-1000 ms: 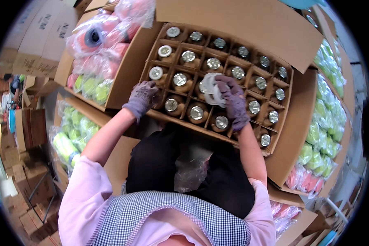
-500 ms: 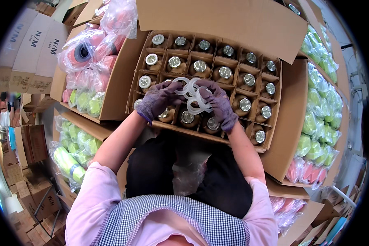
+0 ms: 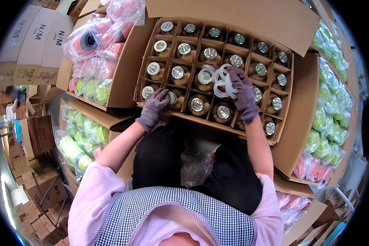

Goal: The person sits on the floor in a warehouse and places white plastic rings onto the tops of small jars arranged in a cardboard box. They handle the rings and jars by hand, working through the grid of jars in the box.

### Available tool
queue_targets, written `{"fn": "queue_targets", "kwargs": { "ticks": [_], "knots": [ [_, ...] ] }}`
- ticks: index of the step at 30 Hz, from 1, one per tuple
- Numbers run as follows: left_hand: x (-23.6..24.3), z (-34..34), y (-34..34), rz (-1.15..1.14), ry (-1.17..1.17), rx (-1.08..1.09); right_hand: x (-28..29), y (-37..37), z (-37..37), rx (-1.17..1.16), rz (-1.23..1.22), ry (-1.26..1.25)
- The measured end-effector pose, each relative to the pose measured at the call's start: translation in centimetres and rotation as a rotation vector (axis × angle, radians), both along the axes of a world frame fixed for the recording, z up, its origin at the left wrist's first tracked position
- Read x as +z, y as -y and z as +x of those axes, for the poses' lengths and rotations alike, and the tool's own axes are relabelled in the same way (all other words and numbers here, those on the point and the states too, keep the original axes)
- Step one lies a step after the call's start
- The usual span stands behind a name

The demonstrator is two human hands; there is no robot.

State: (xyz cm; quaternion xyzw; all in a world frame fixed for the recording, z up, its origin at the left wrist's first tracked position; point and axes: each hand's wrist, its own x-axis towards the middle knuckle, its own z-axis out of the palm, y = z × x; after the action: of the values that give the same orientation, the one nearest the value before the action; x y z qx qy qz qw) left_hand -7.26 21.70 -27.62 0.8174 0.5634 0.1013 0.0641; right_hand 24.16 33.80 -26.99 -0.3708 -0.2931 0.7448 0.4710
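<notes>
Our carton has open gaps round the silver-topped bottles, so a loose pinch could, we reckon, drop smth into a cell. Our L hand sits palm-down, fingers bent, over a bottle top nr the near-left corner, grip hidden, can't tell; our R hand, half-curled, pinches several white rings mid-carton.
</notes>
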Motion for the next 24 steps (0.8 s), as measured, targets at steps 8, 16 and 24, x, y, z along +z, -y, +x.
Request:
{"fn": "queue_targets", "kwargs": {
  "ticks": [8, 16, 24],
  "knots": [
    [-0.8, 0.6, 0.4, -0.02, 0.017, -0.027, -0.6, 0.5, -0.1, 0.013, 0.077, 0.029],
    [-1.0, 0.8, 0.3, -0.021, 0.038, -0.009, -0.1, 0.7, -0.9, 0.044, 0.064, 0.014],
    [0.8, -0.2, -0.3, -0.038, 0.154, -0.157, 0.5, 0.4, -0.2, 0.049, 0.059, 0.028]
  ]
}}
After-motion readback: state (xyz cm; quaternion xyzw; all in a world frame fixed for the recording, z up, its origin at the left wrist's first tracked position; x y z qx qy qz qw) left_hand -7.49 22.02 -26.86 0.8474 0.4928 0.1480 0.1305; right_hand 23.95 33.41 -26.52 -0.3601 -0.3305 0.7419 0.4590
